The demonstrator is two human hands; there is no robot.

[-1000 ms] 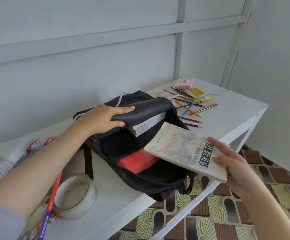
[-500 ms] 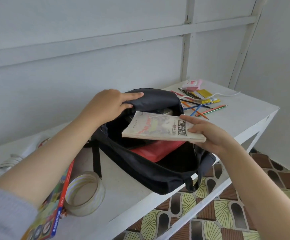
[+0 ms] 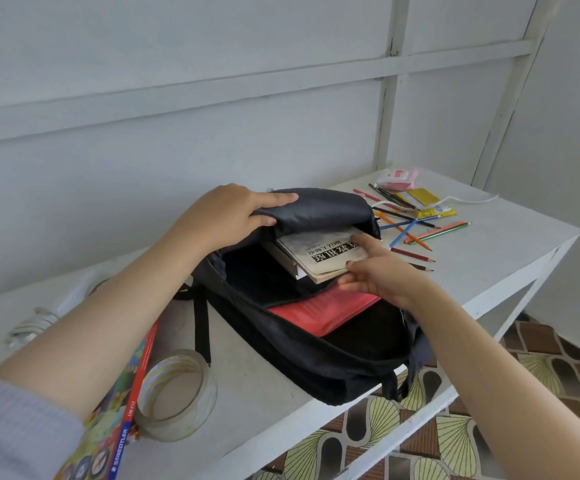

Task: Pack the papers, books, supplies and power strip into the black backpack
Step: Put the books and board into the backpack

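Observation:
The black backpack (image 3: 333,358) lies open on the white table (image 3: 510,244). My left hand (image 3: 226,213) grips its top flap and holds it up. My right hand (image 3: 382,275) holds a beige paperback book (image 3: 326,254), which is half inside the bag under the flap, on top of another white book (image 3: 281,259). A red folder (image 3: 319,311) lies lower in the opening. Loose coloured pencils (image 3: 416,230) lie to the right of the bag. A white coiled cable, perhaps the power strip's (image 3: 35,327), shows at the far left.
A tape roll (image 3: 177,393) and a coloured pencil box (image 3: 122,424) sit near the front left edge. A pink packet (image 3: 397,176) and yellow packets (image 3: 423,202) lie at the back right. The wall runs close behind; tiled floor shows below the table's front edge.
My right hand has carried the beige book from in front of the bag up and into the opening under the flap. My left hand keeps holding the flap.

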